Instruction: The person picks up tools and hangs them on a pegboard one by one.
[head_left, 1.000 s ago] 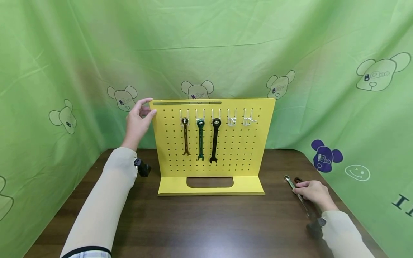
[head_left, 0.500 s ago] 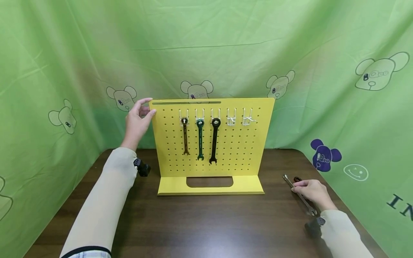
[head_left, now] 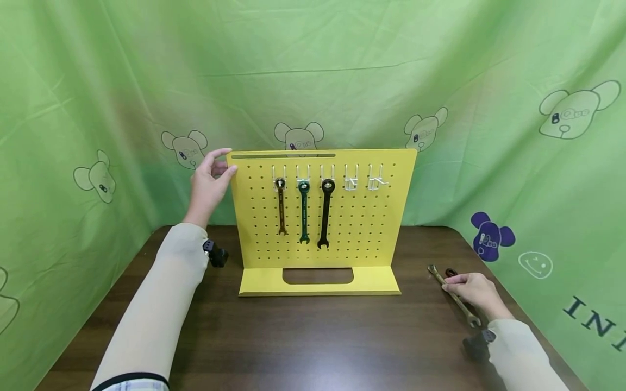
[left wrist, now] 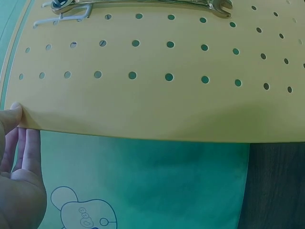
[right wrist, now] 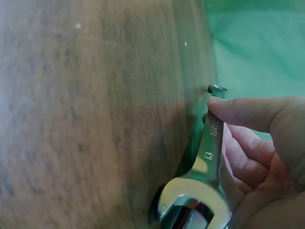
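Observation:
In the head view my left hand [head_left: 207,184] grips the upper left corner of a yellow pegboard [head_left: 357,233]. The left wrist view shows the thumb on its front face and the fingers behind it. At the right, my right hand [head_left: 478,293] pinches a shiny combination wrench [head_left: 462,307] by the middle of its shaft. Its open end [right wrist: 195,191] points toward the right wrist camera, and its ring end is away. Just beyond the fingers shows the dark ring end of another wrench [head_left: 451,272], the rest hidden by the hand.
Three wrenches hang on the board: a bronze-looking one [head_left: 281,212], a green one [head_left: 304,214] and a black one [head_left: 325,217]. Two bare white hooks, a left one [head_left: 350,183] and a right one [head_left: 376,183], sit beside them. Green cloth [head_left: 313,81] surrounds the brown table [head_left: 313,336].
The wrench in my right hand has turned slightly, and its open end now shows more fully near the wrist. My left hand and the pegboard stay put.

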A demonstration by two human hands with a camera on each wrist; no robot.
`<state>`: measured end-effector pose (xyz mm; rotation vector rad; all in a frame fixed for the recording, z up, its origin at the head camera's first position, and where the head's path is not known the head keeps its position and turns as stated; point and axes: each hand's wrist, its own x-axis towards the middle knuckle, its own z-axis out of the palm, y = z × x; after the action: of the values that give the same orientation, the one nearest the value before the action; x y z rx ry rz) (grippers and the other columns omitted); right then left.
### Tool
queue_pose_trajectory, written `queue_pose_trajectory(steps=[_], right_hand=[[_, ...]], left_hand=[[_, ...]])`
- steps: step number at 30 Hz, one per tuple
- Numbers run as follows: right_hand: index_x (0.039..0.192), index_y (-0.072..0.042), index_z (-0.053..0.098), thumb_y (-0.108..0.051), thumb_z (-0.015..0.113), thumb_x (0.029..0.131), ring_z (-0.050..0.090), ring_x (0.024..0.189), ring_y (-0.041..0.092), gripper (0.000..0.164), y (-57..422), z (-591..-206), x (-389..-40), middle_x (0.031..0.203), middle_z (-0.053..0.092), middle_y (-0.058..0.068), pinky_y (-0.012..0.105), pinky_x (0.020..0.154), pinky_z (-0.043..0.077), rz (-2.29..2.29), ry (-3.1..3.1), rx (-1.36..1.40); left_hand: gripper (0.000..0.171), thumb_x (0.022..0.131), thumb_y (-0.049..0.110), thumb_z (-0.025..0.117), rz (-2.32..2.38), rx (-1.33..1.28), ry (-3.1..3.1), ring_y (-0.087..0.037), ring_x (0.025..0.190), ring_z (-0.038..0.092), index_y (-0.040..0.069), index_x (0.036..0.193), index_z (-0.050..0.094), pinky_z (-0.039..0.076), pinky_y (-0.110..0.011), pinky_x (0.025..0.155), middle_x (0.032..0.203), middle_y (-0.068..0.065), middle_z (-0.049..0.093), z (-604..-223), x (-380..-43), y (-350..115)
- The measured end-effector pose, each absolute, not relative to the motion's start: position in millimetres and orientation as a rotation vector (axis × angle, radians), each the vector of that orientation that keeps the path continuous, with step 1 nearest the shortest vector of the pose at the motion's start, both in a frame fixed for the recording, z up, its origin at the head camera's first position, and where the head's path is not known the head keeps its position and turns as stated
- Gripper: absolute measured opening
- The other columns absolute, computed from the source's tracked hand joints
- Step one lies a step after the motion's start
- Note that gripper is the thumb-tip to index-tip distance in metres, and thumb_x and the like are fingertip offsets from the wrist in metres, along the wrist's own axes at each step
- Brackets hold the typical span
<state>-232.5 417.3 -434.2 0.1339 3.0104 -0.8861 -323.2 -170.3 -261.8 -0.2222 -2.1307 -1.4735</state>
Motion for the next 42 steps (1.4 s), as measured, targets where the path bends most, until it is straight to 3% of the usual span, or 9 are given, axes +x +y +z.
queue_pose_trajectory(steps=[6,11,17,33,42], right_hand=[[0.111,0.008,0.07,-0.027,0.073,0.092,0.062,0.076,0.015,0.039,413,-432,-230,0.095,0.073,0.014,0.031,0.065,0.052,-1.059,2.921,0.168],[0.119,0.018,0.06,-0.015,0.068,0.095,0.064,0.069,0.014,0.042,407,-431,-229,0.086,0.072,0.009,0.028,0.059,0.054,-1.365,2.778,0.132],[0.121,0.026,0.05,-0.006,0.062,0.097,0.062,0.073,0.009,0.041,399,-424,-231,0.087,0.07,0.002,0.025,0.062,0.054,-1.618,2.615,0.049],[0.128,0.021,0.049,-0.014,0.064,0.099,0.067,0.084,0.008,0.047,359,-387,-234,0.097,0.07,-0.002,0.028,0.079,0.058,-1.658,2.599,-0.145],[0.127,0.014,0.055,-0.022,0.065,0.099,0.069,0.089,0.015,0.047,331,-364,-238,0.103,0.072,0.008,0.035,0.086,0.058,-1.593,2.655,-0.233]], left_hand=[[0.043,0.096,0.011,0.068,-1.472,-0.229,-2.129,-0.024,0.107,0.063,0.017,0.138,0.058,0.055,-0.032,0.091,0.116,-0.015,0.067,-262,-323,-170],[0.043,0.096,0.011,0.069,-1.479,-0.222,-2.126,-0.021,0.106,0.063,0.018,0.137,0.058,0.055,-0.03,0.09,0.115,-0.012,0.067,-263,-323,-171],[0.043,0.096,0.011,0.069,-1.473,-0.224,-2.127,-0.022,0.106,0.063,0.017,0.137,0.058,0.055,-0.032,0.09,0.115,-0.014,0.067,-263,-323,-171],[0.043,0.097,0.013,0.068,-1.463,-0.207,-2.14,-0.023,0.106,0.062,0.017,0.139,0.058,0.054,-0.032,0.09,0.116,-0.014,0.066,-263,-321,-171],[0.044,0.097,0.011,0.068,-1.475,-0.216,-2.134,-0.022,0.105,0.062,0.015,0.139,0.057,0.054,-0.031,0.089,0.114,-0.013,0.066,-263,-321,-170]])
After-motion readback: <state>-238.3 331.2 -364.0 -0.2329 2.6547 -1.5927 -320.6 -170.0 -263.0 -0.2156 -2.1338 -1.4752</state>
